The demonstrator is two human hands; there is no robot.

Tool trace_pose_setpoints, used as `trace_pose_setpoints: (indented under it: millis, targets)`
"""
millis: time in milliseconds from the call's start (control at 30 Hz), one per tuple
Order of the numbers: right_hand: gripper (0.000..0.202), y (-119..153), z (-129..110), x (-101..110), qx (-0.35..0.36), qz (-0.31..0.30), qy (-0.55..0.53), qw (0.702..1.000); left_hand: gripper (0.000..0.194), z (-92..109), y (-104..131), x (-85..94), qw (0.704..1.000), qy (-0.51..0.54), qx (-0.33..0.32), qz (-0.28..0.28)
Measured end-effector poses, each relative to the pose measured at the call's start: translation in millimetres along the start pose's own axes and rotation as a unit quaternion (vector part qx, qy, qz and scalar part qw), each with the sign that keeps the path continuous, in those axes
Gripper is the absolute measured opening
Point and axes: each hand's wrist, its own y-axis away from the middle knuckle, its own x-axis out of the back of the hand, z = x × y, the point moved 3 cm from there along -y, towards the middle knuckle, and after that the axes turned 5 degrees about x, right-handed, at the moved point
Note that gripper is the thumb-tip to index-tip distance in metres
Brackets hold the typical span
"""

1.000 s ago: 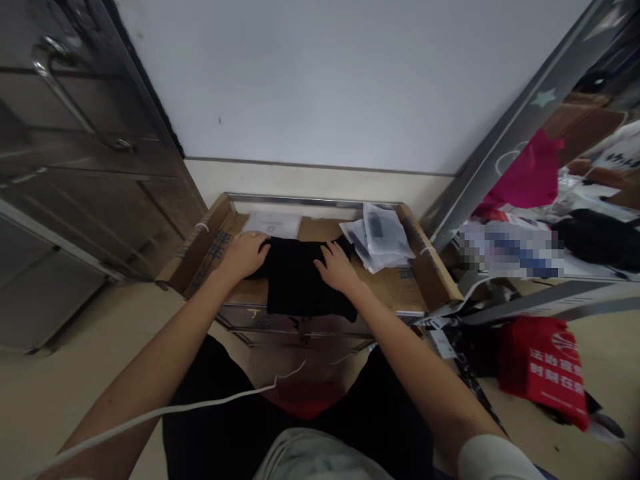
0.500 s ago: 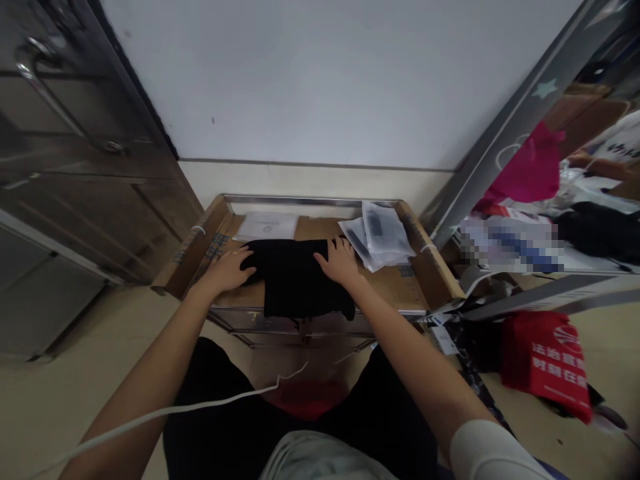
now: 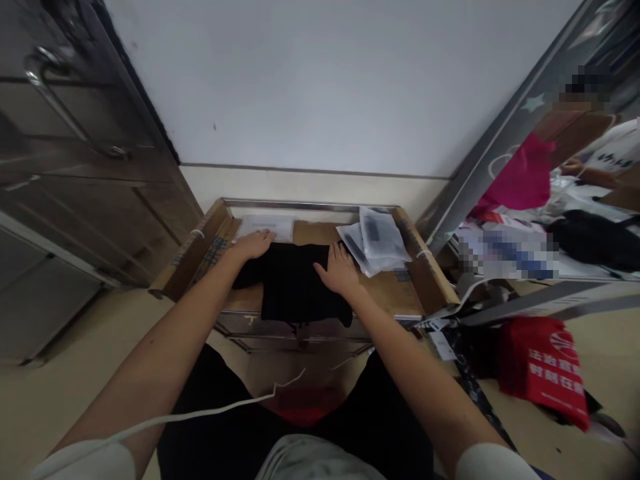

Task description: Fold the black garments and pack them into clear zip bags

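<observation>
A black garment (image 3: 297, 283) lies spread on the cardboard-covered table (image 3: 385, 297), its lower part hanging over the front edge. My left hand (image 3: 254, 245) rests at the garment's upper left, fingers stretched toward the right. On the upper right part of the cloth lies my right hand (image 3: 341, 268), flat with its fingers apart. Just behind the left hand is a clear plastic packet (image 3: 280, 228). Several frosted plastic bags (image 3: 383, 237) are stacked to the right of my right hand, the top one with something dark showing inside.
Cardboard side walls (image 3: 425, 253) border the table left and right. A white wall (image 3: 320, 87) rises behind it, with a metal door (image 3: 65, 133) at left. A cluttered shelf (image 3: 590, 267) and a red bag (image 3: 545, 367) are on the right. A white cord (image 3: 220, 408) crosses in front of me.
My left hand has moved up and right, from the garment's left side to its upper left edge. My right hand stays in place on the cloth. The view has shifted slightly.
</observation>
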Motion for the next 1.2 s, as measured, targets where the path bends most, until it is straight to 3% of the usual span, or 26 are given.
trace_pose_setpoints:
  millis: [133, 267, 333, 400, 533, 667, 1000, 1200]
  targets:
    - [0.062, 14, -12, 14, 0.061, 0.066, -0.048, 0.995, 0.069, 10, 7, 7.7, 1.0, -0.006, -0.004, 0.028]
    - [0.042, 37, -11, 58, 0.167, 0.172, -0.114, 0.964, 0.052, 29, 42, 16.5, 0.982, 0.024, -0.051, 0.179]
    - [0.038, 45, 8, 83, 0.13, 0.249, -0.09, 0.955, 0.041, 42, 65, 12.7, 0.966, 0.059, -0.089, 0.235]
    - [0.041, 45, 34, 97, 0.057, 0.282, -0.038, 0.957, 0.031, 56, 83, 2.6, 0.953, 0.088, -0.135, 0.258]
    - [0.041, 37, 71, 91, -0.001, 0.206, 0.027, 0.978, 0.024, 72, 95, -26.1, 0.946, 0.123, -0.186, 0.237]
    - [0.039, 32, 78, 78, 0.005, 0.172, 0.051, 0.984, 0.024, 70, 91, -44.7, 0.955, 0.124, -0.168, 0.212]
    - [0.029, 39, 97, 101, -0.02, 0.222, 0.025, 0.975, 0.027, 66, 91, -48.0, 0.957, 0.122, -0.16, 0.209]
    - [0.027, 40, 111, 115, -0.004, 0.26, 0.082, 0.962, 0.028, 64, 90, -48.9, 0.957, 0.13, -0.156, 0.209]
